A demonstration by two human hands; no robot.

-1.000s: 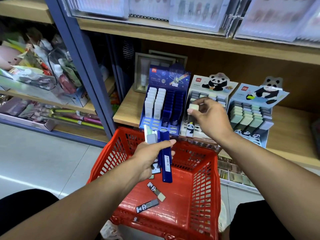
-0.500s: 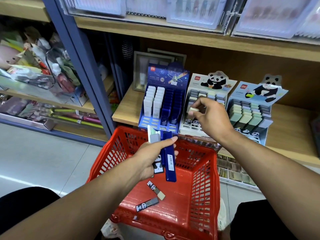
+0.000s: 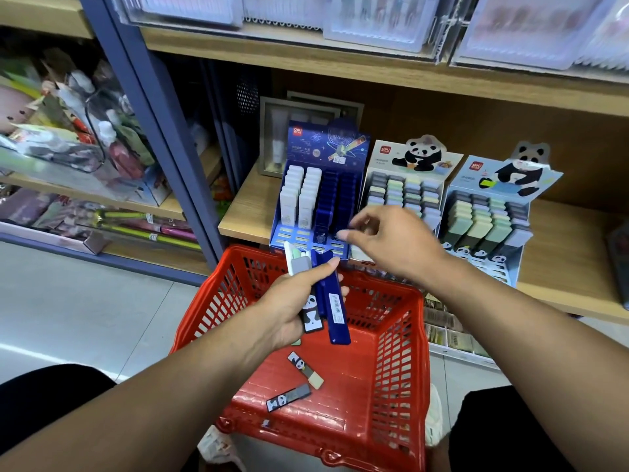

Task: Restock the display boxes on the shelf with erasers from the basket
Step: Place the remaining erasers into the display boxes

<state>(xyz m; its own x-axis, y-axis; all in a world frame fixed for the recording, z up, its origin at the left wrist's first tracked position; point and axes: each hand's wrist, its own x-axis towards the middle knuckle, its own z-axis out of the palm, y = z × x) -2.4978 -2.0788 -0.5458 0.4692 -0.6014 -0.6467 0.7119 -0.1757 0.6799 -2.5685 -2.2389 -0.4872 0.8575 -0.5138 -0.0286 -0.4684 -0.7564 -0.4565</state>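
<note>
Pulled back from panda box (image 3: 405, 185), right hand (image 3: 391, 243) loose, empty; left hand (image 3: 292, 304) gripping erasers (image 3: 326, 301) over basket (image 3: 401, 369).

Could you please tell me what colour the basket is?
The basket is red, clearest in the head view.

Framed picture (image 3: 299, 131) behind boxes, clear bins (image 3: 374, 18) overhead, wrapped toys (image 3: 85, 131) left

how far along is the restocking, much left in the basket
Well along: the three cardboard display boxes on the wooden shelf look mostly full, the middle panda box included. In hand: the left hand grips a bunch of blue and panda-sleeved erasers, while the right hand hovers with nothing in it. Left: two loose panda-sleeved erasers on the red plastic basket's floor.
</note>
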